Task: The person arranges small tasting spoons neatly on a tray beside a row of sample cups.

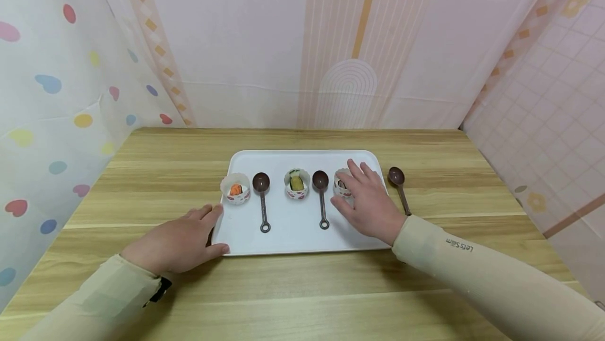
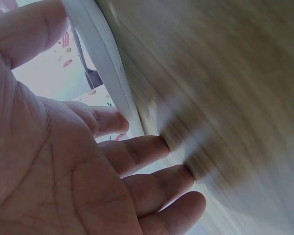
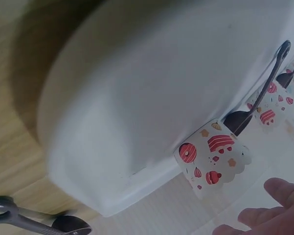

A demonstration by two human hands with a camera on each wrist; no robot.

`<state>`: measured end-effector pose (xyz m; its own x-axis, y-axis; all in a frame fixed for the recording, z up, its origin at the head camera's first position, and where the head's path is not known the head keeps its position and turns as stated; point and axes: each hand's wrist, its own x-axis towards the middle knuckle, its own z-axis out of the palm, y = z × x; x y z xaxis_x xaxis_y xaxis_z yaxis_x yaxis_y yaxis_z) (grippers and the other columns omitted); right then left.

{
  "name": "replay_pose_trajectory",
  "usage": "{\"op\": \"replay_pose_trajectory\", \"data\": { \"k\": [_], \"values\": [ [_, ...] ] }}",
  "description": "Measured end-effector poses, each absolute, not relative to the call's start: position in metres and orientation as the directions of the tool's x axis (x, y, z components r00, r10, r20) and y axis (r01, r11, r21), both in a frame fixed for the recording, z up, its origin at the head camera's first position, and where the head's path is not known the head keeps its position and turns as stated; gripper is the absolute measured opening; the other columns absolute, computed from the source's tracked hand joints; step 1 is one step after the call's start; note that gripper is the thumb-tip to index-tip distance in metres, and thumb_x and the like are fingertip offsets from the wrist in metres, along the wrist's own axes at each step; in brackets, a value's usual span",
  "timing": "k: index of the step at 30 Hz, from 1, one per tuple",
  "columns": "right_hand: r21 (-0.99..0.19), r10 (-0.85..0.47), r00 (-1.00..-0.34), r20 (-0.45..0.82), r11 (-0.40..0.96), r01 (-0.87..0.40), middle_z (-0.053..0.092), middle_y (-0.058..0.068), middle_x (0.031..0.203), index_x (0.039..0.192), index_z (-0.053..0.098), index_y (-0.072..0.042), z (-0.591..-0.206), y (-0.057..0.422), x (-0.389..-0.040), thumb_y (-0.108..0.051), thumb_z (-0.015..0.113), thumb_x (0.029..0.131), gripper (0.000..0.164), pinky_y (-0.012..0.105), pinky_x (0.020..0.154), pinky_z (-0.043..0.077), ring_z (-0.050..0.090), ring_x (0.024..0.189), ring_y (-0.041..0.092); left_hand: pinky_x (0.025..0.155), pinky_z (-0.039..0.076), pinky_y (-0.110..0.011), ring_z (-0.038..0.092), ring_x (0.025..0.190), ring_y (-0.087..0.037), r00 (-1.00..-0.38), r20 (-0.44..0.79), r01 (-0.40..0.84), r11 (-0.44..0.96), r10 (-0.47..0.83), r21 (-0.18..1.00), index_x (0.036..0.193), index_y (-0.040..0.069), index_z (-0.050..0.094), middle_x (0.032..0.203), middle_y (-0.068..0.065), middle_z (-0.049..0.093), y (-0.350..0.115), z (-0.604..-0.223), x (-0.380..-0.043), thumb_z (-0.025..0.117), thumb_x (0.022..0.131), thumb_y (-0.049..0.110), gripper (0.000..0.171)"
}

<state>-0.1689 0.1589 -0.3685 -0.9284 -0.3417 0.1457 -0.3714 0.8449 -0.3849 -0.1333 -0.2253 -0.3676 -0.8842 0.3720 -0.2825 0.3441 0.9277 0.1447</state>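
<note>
My left hand (image 1: 179, 238) lies at the left side of a white tray (image 1: 293, 230). In the left wrist view its thumb (image 2: 32, 32) reaches over the rim while the other fingers rest along the outside edge and the table. Above the tray's right part is my right hand (image 1: 371, 202), fingers spread, partly covering a patterned paper cup (image 1: 341, 192) with a dark piece inside. That cup (image 3: 213, 152) stands apart from the fingers in the right wrist view. A left cup (image 1: 236, 199) holds an orange piece; a middle cup (image 1: 296, 195) holds a green one.
Two brown measuring spoons, a left one (image 1: 262, 199) and a right one (image 1: 322, 199), lie between the cups on the tray. A third measuring spoon (image 1: 397, 177) lies on the wooden table (image 1: 302, 299), right of the tray. Patterned curtains (image 1: 246, 41) hang behind and at both sides.
</note>
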Motion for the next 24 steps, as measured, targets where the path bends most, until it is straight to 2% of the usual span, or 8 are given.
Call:
{"op": "replay_pose_trajectory", "data": {
  "k": [6, 18, 24],
  "values": [
    [-0.37, -0.331, -0.938, 0.103, 0.863, -0.345, 0.026, 0.022, 0.173, 0.156, 0.049, -0.009, -0.3679, 0.159, -0.168, -0.043, 0.061, 0.105, 0.063, 0.072, 0.128, 0.013, 0.016, 0.16, 0.052, 0.108, 0.049, -0.065, 0.046, 0.144, -0.054, -0.886, -0.283, 0.338, 0.929, 0.367, 0.148, 0.161, -0.005, 0.035, 0.158, -0.036, 0.042, -0.2261, -0.3685, -0.1333, 0.065, 0.096, 0.065, 0.099],
    [-0.36, -0.335, -0.938, 0.088, 0.867, -0.343, 0.023, 0.023, 0.173, 0.158, 0.047, -0.011, -0.3697, 0.161, -0.1683, -0.046, 0.06, 0.105, 0.065, 0.073, 0.128, 0.009, 0.013, 0.16, 0.053, 0.109, 0.048, -0.065, 0.045, 0.144, -0.053, -0.886, -0.287, 0.335, 0.931, 0.364, 0.148, 0.161, -0.004, 0.034, 0.158, -0.035, 0.042, -0.2262, -0.3695, -0.134, 0.064, 0.096, 0.065, 0.099],
    [-0.315, -0.328, -0.943, 0.064, 0.889, -0.331, 0.019, 0.022, 0.175, 0.16, 0.044, -0.015, -0.3692, 0.1614, -0.1682, -0.052, 0.06, 0.103, 0.07, 0.073, 0.128, 0.008, 0.01, 0.161, 0.053, 0.109, 0.047, -0.065, 0.045, 0.145, -0.054, -0.884, -0.281, 0.343, 0.927, 0.374, 0.153, 0.16, -0.006, 0.034, 0.158, -0.037, 0.041, -0.2263, -0.3681, -0.1334, 0.065, 0.097, 0.063, 0.098]
  ]
}}
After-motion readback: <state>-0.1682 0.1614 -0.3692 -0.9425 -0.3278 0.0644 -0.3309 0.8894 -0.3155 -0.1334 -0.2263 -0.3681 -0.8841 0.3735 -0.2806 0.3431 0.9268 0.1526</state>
